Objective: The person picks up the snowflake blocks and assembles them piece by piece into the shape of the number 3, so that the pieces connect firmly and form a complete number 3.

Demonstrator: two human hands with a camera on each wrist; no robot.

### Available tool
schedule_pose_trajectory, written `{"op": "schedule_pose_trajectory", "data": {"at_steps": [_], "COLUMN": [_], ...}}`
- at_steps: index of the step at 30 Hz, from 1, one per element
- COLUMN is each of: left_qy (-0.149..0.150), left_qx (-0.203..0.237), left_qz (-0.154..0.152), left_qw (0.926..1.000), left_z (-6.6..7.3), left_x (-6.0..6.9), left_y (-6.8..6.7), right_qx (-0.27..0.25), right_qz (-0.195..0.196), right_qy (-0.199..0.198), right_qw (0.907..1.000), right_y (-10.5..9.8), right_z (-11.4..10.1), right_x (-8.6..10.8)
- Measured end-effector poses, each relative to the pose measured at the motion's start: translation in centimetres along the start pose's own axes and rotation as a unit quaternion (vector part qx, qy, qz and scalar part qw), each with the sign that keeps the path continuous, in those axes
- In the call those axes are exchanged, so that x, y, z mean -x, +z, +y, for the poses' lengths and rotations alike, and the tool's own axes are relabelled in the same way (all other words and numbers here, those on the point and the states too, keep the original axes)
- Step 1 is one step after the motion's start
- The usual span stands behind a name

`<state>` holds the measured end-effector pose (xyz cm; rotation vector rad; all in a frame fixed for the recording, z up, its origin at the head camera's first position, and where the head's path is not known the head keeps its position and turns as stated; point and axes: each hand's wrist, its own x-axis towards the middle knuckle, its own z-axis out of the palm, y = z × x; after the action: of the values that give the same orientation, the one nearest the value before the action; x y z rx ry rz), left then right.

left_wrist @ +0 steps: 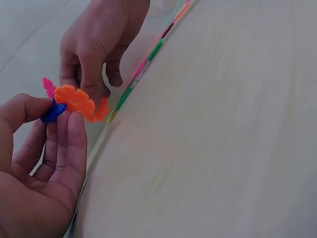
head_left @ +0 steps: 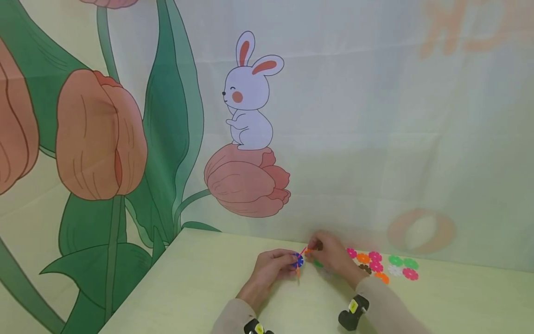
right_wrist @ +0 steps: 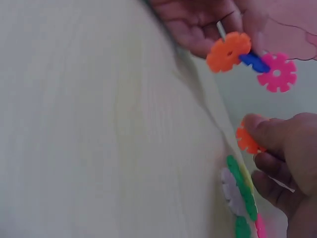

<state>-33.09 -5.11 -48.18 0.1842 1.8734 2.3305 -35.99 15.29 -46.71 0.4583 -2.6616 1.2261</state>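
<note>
My left hand [head_left: 270, 270] pinches a blue notched flower disc [left_wrist: 53, 113] between thumb and fingers. Joined to its edges are an orange flower disc [right_wrist: 229, 52] and a pink flower disc [right_wrist: 277, 73]. A thin pale edge [right_wrist: 221, 30] shows beside that orange disc; what it belongs to is unclear. Close by on the right, my right hand [head_left: 329, 254] holds a separate orange disc [right_wrist: 244, 140] between thumb and index finger. A small gap lies between this disc and the joined pieces in the right wrist view. Fingers hide part of it.
On the pale table [head_left: 200, 278], to the right of my right hand, lie several loose flower discs, among them pink [head_left: 410, 274], green [head_left: 395, 260], white [head_left: 394, 270] and brown [head_left: 365, 268]. A printed cloth [head_left: 333, 162] with a rabbit and tulips hangs behind the table's far edge.
</note>
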Motion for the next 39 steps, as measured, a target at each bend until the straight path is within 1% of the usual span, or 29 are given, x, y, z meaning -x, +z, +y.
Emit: {"op": "schedule_pose_trajectory", "data": {"at_steps": [2,4,6,9,12,15,20,22,25,30,32,35,39], "left_qy": [0.001,0.001,-0.001,-0.008,-0.015,-0.02,-0.022,-0.021,-0.017,-0.013,-0.01,-0.005,-0.009], "left_qx": [-0.002,-0.007,-0.011,-0.016,-0.015,-0.015,-0.023,-0.031,-0.047,-0.065,-0.068,-0.071,-0.073], "left_qz": [-0.003,-0.007,-0.014,-0.026,-0.036,-0.042,-0.047,-0.046,-0.047,-0.051,-0.051,-0.054,-0.058], "left_qw": [1.0,1.0,0.9998,0.9995,0.9991,0.9988,0.9984,0.9982,0.9976,0.9965,0.9963,0.996,0.9956], "left_z": [0.0,0.1,0.1,-0.2,-0.5,-0.7,-0.6,-0.6,-0.7,-0.8,-0.7,-0.7,-0.6], "left_x": [0.1,0.1,0.1,0.1,0.2,0.3,0.6,0.7,0.7,0.6,0.7,0.7,0.6], "left_y": [0.1,0.2,0.3,0.4,0.5,0.8,1.3,1.4,1.6,1.7,1.7,1.7,2.0], "right_qx": [-0.051,-0.117,-0.183,-0.254,-0.299,-0.328,-0.344,-0.354,-0.372,-0.401,-0.409,-0.414,-0.411], "right_qz": [0.025,0.048,0.074,0.103,0.126,0.14,0.143,0.144,0.15,0.167,0.169,0.168,0.167], "right_qy": [0.021,0.044,0.062,0.089,0.107,0.117,0.151,0.159,0.157,0.136,0.128,0.126,0.124], "right_qw": [0.9982,0.991,0.9784,0.9576,0.9399,0.927,0.9156,0.9104,0.9026,0.8904,0.8876,0.8859,0.8874], "right_y": [-0.2,-0.5,-0.8,-1.3,-1.6,-1.7,-1.9,-1.9,-1.6,-0.9,-0.8,-0.6,-0.6], "right_z": [-0.2,-0.5,-0.5,-0.4,0.1,0.7,1.1,1.1,1.0,1.0,0.9,0.9,0.8], "right_x": [0.8,1.5,2.2,3.1,4.0,4.8,5.9,6.3,6.8,7.2,7.2,7.3,7.4]}}
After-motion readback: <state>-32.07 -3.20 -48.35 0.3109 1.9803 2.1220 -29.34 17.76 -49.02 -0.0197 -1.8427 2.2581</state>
